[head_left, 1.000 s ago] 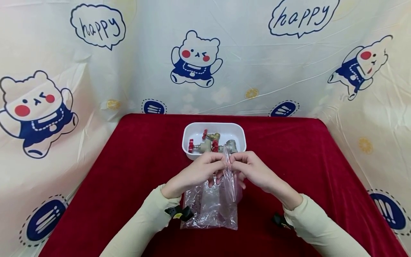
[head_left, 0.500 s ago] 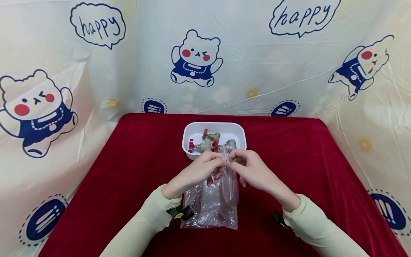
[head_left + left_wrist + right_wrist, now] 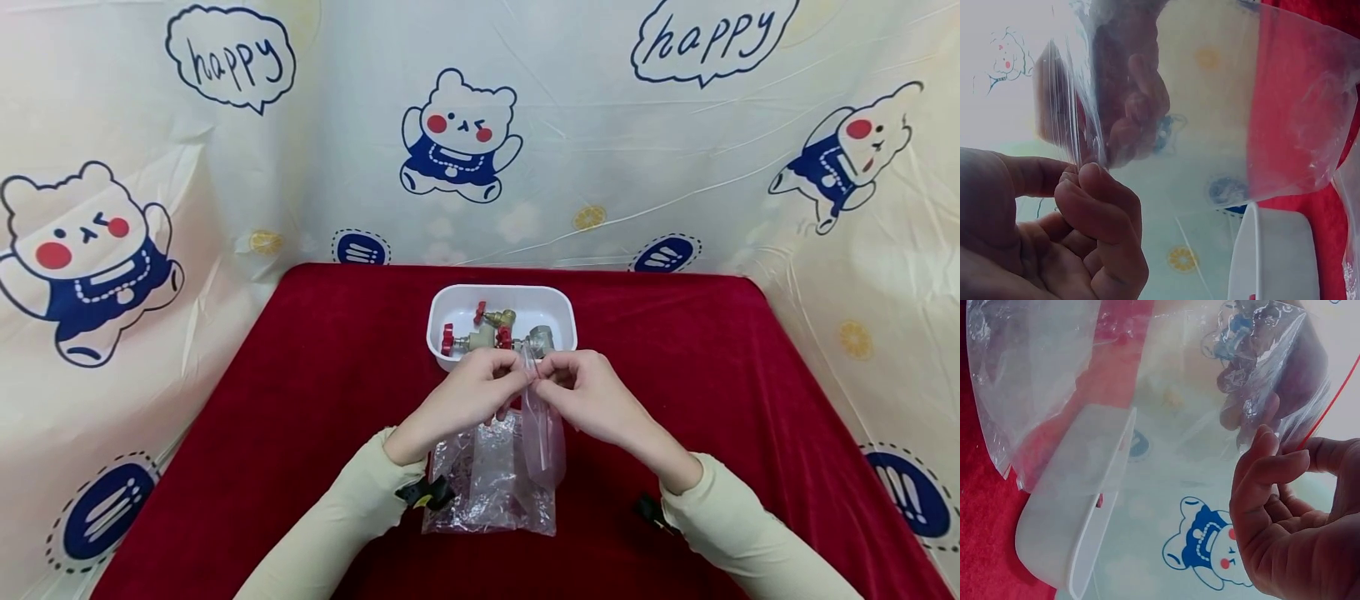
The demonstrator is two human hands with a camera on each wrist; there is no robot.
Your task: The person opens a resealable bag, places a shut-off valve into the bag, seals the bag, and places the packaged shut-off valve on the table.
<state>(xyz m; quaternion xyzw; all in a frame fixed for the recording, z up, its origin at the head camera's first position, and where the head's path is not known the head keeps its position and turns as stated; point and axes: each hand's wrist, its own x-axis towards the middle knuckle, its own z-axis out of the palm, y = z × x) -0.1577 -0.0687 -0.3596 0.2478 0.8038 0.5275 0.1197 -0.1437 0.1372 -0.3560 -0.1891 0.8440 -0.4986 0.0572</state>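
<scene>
Backdrop of pale cloth (image 3: 600,167) printed with cartoon bears and "happy" speech bubbles, hung behind and to both sides. Surface (image 3: 300,400) covered in deep red cloth. Toward the far middle, a white rectangular tray (image 3: 558,307) holding several metal valves (image 3: 487,332) with red handwheels. Both arms in cream sleeves reach in from the near edge. Left hand (image 3: 465,398) and right hand (image 3: 592,396) meet just in front of the tray, nearly touching, each pinching the top edge of a small clear zip bag (image 3: 542,437) raised off the surface; the bag hangs down between them. Left wrist view: thumb and curled fingers (image 3: 1094,206) clamped on the bag's ribbed strip. Right wrist view: fingertips (image 3: 1269,456) and thumb closed on the rim, by a thin red line along the bag's edge. Beneath the hands, a pile of more clear bags (image 3: 487,492) lies flat on the red cloth, near the person.
</scene>
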